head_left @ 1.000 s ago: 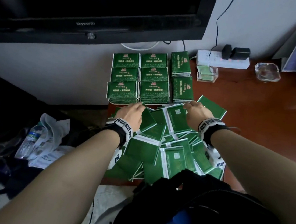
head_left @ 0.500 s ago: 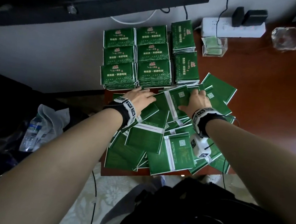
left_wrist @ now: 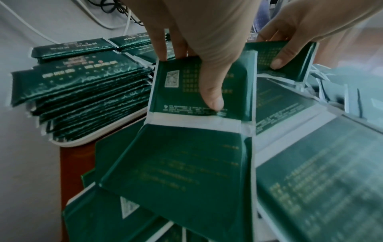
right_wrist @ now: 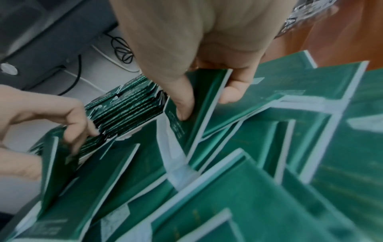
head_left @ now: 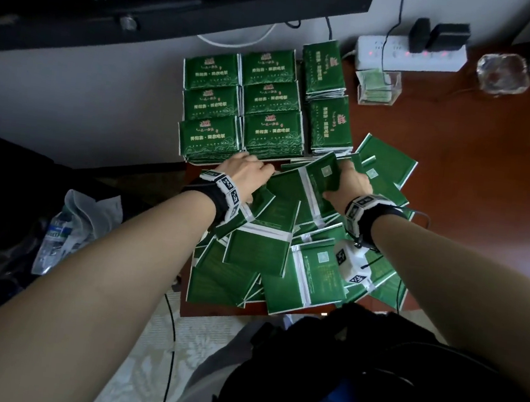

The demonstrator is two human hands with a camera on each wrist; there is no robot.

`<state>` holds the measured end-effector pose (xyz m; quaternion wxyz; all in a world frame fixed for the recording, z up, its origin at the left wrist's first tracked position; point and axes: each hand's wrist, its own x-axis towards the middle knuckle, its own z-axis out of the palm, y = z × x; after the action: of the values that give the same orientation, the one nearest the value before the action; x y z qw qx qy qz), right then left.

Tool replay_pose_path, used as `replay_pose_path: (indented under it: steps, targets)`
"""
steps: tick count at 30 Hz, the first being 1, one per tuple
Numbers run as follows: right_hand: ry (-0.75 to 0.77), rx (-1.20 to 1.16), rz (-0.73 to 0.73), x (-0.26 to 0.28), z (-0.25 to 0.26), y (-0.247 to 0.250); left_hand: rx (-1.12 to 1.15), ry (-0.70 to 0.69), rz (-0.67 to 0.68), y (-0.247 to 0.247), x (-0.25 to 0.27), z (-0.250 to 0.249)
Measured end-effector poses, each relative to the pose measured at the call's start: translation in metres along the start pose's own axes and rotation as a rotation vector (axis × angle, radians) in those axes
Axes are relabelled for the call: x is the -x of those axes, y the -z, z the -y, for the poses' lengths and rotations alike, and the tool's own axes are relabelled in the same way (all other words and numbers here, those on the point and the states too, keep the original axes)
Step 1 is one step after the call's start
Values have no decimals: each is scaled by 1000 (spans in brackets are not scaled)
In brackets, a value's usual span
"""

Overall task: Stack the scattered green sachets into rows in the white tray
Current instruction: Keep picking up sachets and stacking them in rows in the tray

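1. left hand (head_left: 247,174) at far edge of the loose sachet pile (head_left: 284,252), just in front of the white tray (left_wrist: 99,139); in left wrist view its thumb and fingers pinch the top half of a sachet with QR code (left_wrist: 199,88), back side facing camera, tilted up off the pile
2. right hand (head_left: 348,185) just beside left one, holds a second sachet (right_wrist: 204,91) – thumb on the printed face, fingers curled behind its white edge, sachet lifted at an angle
3. white tray sits at far left corner of the table (head_left: 471,189), against the wall; only its rim shows under the stacks
4. stacked sachets (head_left: 243,113) in tray: two columns of three stacks, front side up, gold print, plus two more stacks (head_left: 328,99) turned sideways along the right side
5. loose pile covers near left part of table, sachets overlapping at all angles, mostly back side up, some hanging over near edge
6. power strip (head_left: 410,54) with plugs at far edge, clear box (head_left: 380,87) in front of it, glass ashtray (head_left: 502,73) further right
7. TV (head_left: 147,1) above the tray; plastic bottle (head_left: 53,237) and bags on floor left of table
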<state>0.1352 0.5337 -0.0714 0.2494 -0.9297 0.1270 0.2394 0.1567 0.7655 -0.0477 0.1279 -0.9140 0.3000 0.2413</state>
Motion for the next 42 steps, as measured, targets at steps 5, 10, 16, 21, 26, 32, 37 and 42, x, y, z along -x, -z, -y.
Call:
replay_pose_path:
  steps: [5,10,16,21,26,32,37,42]
  targets:
    - [46,163,19,2,-31,29,-25,62,176,35,-12,-16]
    - [21,237,26,-4,-83,62,72,101,193,67,-39,-53]
    - [114,388,116,-16,-156,106,233,137,188,83,-86,-127]
    - [153,533,200,-33,-223,151,283,150,200,92,-133,-202]
    - [195,651,198,-41,-277,195,311,212,147,106,-167,-273]
    - [236,740,176,-33,-311,226,308,285,59,133,-176,-320]
    - [319,677,170,-17,-337,206,378,231,10,119,-159,-344]
    - [358,698,258,12,-380,153,347,162,69,49,-128,-404]
